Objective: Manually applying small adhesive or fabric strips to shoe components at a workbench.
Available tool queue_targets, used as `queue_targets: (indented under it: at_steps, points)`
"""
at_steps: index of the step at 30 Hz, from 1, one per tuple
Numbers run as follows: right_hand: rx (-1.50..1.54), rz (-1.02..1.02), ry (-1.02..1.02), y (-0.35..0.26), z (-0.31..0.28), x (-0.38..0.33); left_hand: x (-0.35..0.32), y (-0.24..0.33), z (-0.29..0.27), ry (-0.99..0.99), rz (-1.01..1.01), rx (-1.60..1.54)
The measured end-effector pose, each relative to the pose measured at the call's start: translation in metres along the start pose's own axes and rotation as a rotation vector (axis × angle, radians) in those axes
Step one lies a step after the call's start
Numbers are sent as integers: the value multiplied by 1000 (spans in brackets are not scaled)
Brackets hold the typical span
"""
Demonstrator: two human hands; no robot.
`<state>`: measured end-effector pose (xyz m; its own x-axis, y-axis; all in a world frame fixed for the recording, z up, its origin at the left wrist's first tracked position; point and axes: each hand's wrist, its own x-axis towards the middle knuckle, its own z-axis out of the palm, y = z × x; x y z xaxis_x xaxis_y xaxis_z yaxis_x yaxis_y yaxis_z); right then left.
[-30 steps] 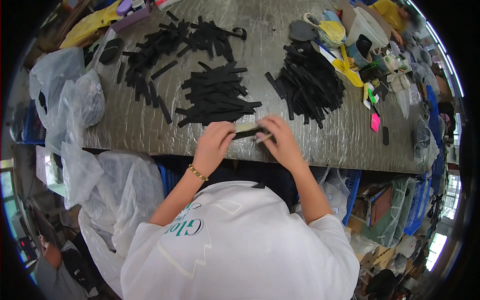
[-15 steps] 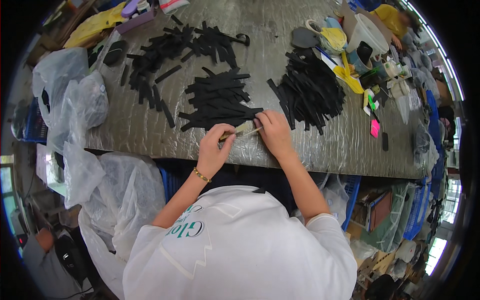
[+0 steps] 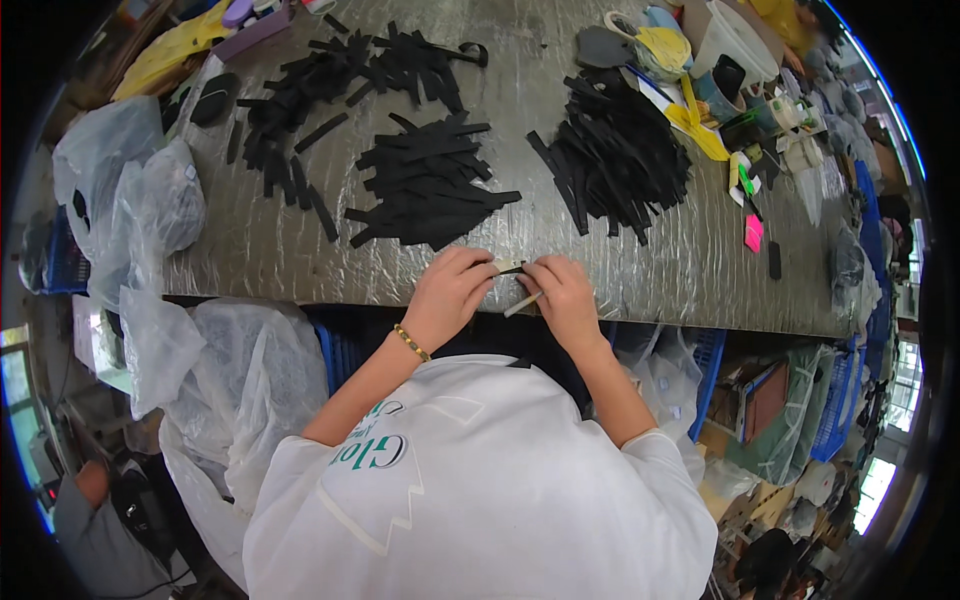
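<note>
My left hand (image 3: 452, 290) is closed, pinching a small pale flat piece (image 3: 507, 266) close to the table's front edge. My right hand (image 3: 565, 300) is closed with its fingertips at the other end of that piece, where a bit of black shows. A thin white stick (image 3: 522, 305) juts out from under the right hand's fingers, pointing down and left. Just beyond my hands lies a loose pile of black fabric-like strips (image 3: 425, 180). To the right of it is a larger heap of black strips (image 3: 620, 155); more strips (image 3: 290, 110) are scattered at the far left.
The table (image 3: 700, 285) has a shiny, wrinkled covering. Clear plastic bags (image 3: 150, 210) lie at its left edge. On the right stand a white tub (image 3: 737, 50), yellow cloth (image 3: 700, 130) and a pink tag (image 3: 753, 233). Blue crates sit beneath.
Both hands have drawn back from the middle pile toward the table's front edge. The white stick has swung to stick out below my right hand. The view has shifted slightly.
</note>
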<state>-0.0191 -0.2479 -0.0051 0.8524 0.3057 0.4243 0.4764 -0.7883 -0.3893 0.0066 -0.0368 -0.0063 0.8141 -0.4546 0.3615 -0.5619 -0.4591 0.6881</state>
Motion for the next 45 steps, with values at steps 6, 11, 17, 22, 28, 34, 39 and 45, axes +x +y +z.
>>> queue_targets:
  at_steps: [6, 11, 17, 22, 28, 34, 39, 45]
  points:
    - [126, 320, 34, -9, 7, -6, -1, -5, 5, -49, 11, -81]
    - [136, 385, 80, -16, 12, -10, 0, 4, 10, 11, 0, -35]
    - [172, 423, 93, -15, 14, -12, 3, 2, 18, 13, 44, -10]
    - [407, 589, 8, -19, -3, -2, 3, 1, 23, 5, 30, -25]
    - [952, 775, 158, 10, -9, 4, 5, 4, 22, -25, 41, 31]
    - [1417, 820, 217, 14, -4, 4, 6, 4, 22, -41, 41, 57]
    - [1414, 823, 207, 15, -2, 2, 5, 5, 24, -36, 47, 58]
    - [1413, 853, 193, 13, -5, 8, 6, 4, 24, -30, 72, 85]
